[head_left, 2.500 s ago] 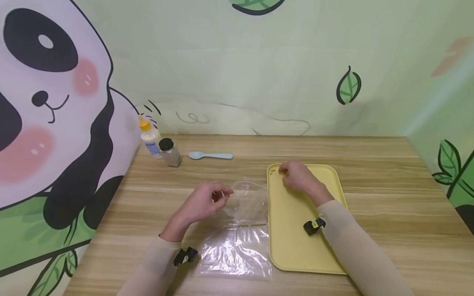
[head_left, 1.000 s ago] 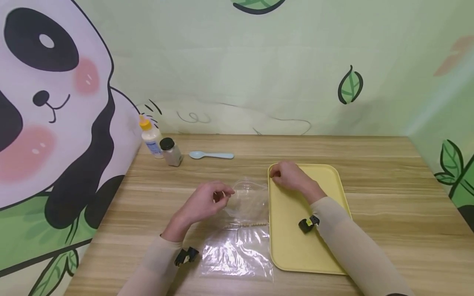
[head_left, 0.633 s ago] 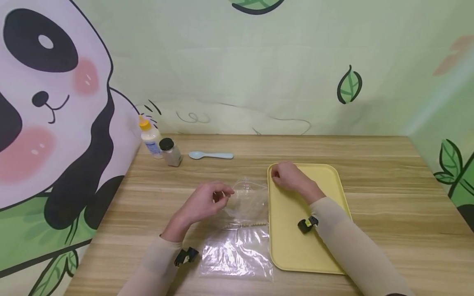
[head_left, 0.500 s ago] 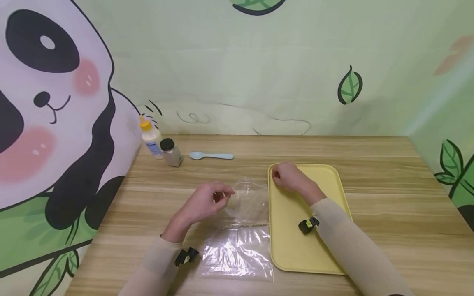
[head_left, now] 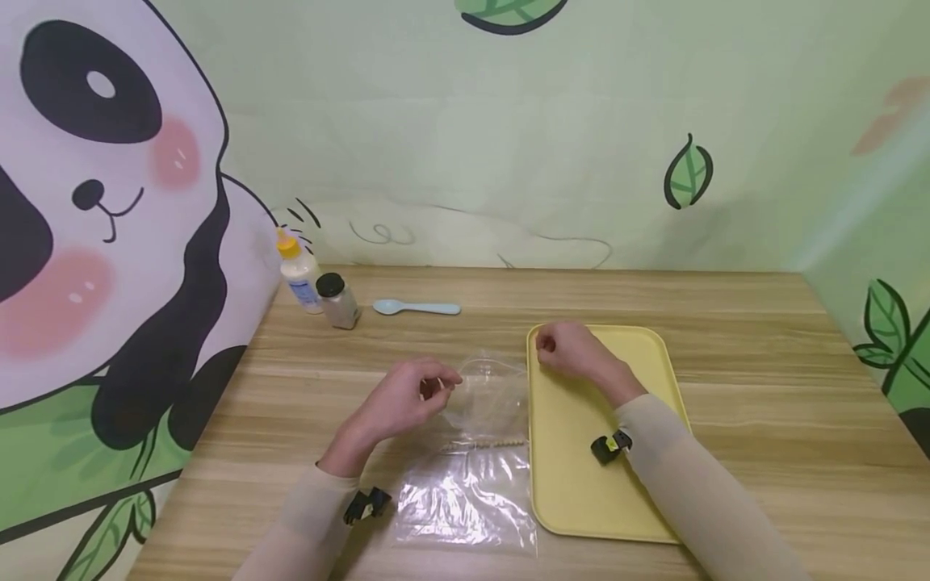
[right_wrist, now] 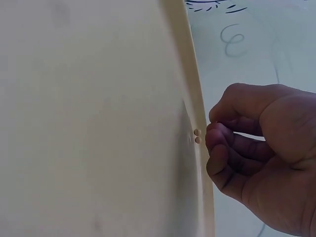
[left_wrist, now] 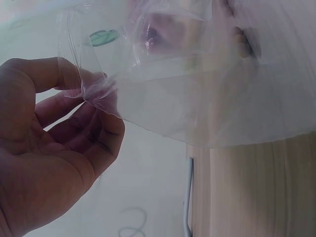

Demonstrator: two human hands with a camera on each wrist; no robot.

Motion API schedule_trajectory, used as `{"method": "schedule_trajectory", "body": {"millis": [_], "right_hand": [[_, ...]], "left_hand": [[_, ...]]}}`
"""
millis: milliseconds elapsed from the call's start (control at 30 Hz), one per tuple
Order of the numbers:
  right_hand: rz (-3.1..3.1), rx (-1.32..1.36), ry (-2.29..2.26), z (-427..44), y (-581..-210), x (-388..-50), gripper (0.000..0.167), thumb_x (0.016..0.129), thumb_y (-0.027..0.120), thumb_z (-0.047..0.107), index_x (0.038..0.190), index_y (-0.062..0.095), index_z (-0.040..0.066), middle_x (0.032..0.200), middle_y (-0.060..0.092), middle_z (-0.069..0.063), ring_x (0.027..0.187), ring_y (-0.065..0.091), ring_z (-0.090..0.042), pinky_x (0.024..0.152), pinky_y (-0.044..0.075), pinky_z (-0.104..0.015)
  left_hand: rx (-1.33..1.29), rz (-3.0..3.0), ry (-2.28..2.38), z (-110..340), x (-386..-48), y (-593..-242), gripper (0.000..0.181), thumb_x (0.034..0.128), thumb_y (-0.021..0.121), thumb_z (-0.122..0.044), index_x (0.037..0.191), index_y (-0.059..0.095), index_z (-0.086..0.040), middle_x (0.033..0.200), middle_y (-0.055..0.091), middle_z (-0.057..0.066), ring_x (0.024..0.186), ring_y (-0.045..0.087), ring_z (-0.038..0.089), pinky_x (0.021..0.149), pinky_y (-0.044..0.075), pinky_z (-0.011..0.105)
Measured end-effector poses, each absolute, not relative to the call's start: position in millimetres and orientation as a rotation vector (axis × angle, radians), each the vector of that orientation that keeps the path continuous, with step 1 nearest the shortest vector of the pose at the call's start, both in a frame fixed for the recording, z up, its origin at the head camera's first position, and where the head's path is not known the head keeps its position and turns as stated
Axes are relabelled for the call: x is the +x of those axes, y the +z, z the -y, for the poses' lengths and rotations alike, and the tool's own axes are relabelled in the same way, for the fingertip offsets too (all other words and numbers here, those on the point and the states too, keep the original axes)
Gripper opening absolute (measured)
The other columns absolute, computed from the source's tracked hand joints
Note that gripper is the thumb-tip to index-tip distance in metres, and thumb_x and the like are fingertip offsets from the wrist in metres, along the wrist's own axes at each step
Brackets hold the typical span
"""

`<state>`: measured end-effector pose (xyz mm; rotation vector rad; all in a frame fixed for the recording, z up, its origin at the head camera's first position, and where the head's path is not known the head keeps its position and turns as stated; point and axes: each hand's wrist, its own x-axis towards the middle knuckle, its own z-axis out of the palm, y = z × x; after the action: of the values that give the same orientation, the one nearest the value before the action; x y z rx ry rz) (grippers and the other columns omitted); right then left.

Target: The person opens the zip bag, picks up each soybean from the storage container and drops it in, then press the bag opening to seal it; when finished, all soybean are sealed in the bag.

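Note:
My left hand (head_left: 407,395) pinches the upper edge of a clear plastic bag (left_wrist: 168,108) between thumb and fingers. The bag lies on the table with a row of small pale beads (head_left: 494,443) across its middle. My right hand (head_left: 574,353) is over the far left corner of a yellow tray (head_left: 581,500). In the right wrist view its fingers are curled and the thumb tip meets the forefinger tip. Whether something tiny is between them I cannot tell. Two small round beads (right_wrist: 197,136) rest by the tray's rim, just beside those fingertips.
A bottle with a yellow nozzle (head_left: 301,278) and a black-lidded jar (head_left: 337,303) stand together at the back left. To their right lies a light blue spoon (head_left: 416,307). Behind the wooden table (head_left: 741,363) rises a printed wall (head_left: 508,161).
My right hand moved left to the tray's far corner, over the beads seen there earlier, then drew back very slightly. The left hand and bag have stayed put.

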<state>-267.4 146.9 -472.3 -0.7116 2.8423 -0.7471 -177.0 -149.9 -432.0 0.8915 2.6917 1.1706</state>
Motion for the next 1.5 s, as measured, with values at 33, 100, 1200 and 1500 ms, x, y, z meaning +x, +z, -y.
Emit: {"method": "schedule_trajectory", "body": {"millis": [33,100,1200,1500], "right_hand": [[-2.841,-0.708,-0.759,-147.3,-472.1,-267.1,0.007,0.080,0.062,0.007,0.083,0.068,0.007,0.078,0.066,-0.003,0.071,0.058,-0.015,0.067,0.051,-0.029],[-2.843,-0.698,-0.772,-148.0,-472.2,-266.9,0.007,0.081,0.062,0.007,0.084,0.069,0.007,0.078,0.066,-0.003,0.072,0.058,-0.014,0.067,0.051,-0.029],[-2.907,-0.777,-0.923,-136.2,-430.5,-240.8,0.017,0.083,0.059,0.009,0.093,0.071,0.003,0.082,0.068,-0.001,0.074,0.060,-0.013,0.069,0.053,-0.028],[-2.908,-0.889,-1.014,-129.9,-417.6,-227.7,0.012,0.083,0.062,0.007,0.090,0.071,0.005,0.081,0.068,-0.002,0.072,0.060,-0.012,0.066,0.053,-0.025]], "left_hand": [[0.891,-2.691,1.171,149.7,-176.9,-431.7,0.021,0.0852,0.062,0.000,0.104,0.071,0.000,0.093,0.071,0.013,0.075,0.060,0.012,0.067,0.055,0.021],[0.887,-2.686,1.171,149.3,-176.7,-430.8,0.021,0.0854,0.062,-0.001,0.104,0.071,0.000,0.093,0.070,0.013,0.075,0.060,0.011,0.067,0.055,0.021],[0.856,-2.698,1.153,149.6,-175.8,-428.4,0.021,0.0857,0.062,-0.001,0.104,0.071,0.000,0.093,0.071,0.012,0.074,0.059,0.010,0.067,0.054,0.020],[0.861,-2.697,1.163,148.9,-176.4,-428.4,0.021,0.0855,0.062,-0.001,0.105,0.071,0.000,0.091,0.071,0.012,0.073,0.059,0.010,0.066,0.055,0.021]]}}
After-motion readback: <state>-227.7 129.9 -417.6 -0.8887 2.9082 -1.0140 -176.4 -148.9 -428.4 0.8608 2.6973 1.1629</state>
